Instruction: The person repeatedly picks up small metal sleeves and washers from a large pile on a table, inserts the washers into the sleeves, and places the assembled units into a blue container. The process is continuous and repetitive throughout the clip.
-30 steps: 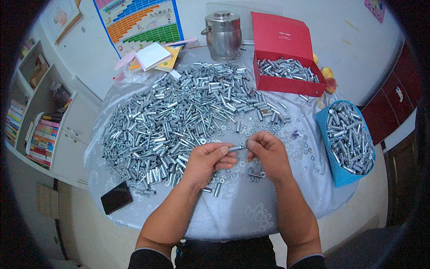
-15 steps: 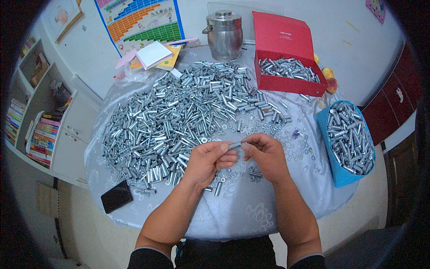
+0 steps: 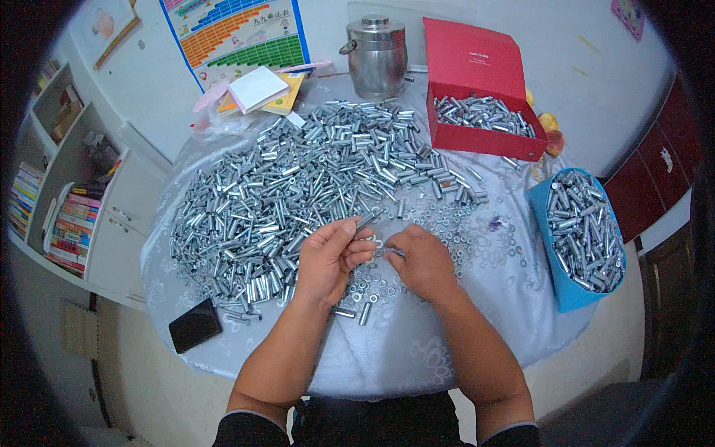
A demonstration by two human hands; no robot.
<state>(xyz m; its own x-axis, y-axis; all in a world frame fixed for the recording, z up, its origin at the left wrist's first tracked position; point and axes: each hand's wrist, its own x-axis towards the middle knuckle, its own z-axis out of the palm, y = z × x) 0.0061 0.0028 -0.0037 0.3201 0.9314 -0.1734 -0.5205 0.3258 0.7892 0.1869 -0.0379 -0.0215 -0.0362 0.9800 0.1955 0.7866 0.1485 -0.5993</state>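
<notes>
My left hand (image 3: 326,261) is closed, pinching a slim metal sleeve (image 3: 366,221) between thumb and forefinger, its free end pointing up and to the right. Close by on the right, my right hand (image 3: 421,262) has its fingers curled and thumb tucked in over the loose washers; what its fingertips hold, if anything, is hidden. A washer (image 3: 378,243) shows in the gap between the two hands. Beyond my left hand spreads a large heap of metal sleeves and bolts (image 3: 298,182). Small washers (image 3: 376,287) lie scattered below and to the right of the heap.
A red box (image 3: 484,140) of bolts, lid raised, stands at the back right; a blue bin (image 3: 553,257) full of bolts is at the right edge. A steel pot (image 3: 377,63) and some notebooks (image 3: 258,89) sit at the back. A black phone (image 3: 194,326) lies front left.
My right hand has let go of the sleeve and moved slightly left and down toward the washers. My left hand keeps the sleeve, now tilted more upward and moved slightly left.
</notes>
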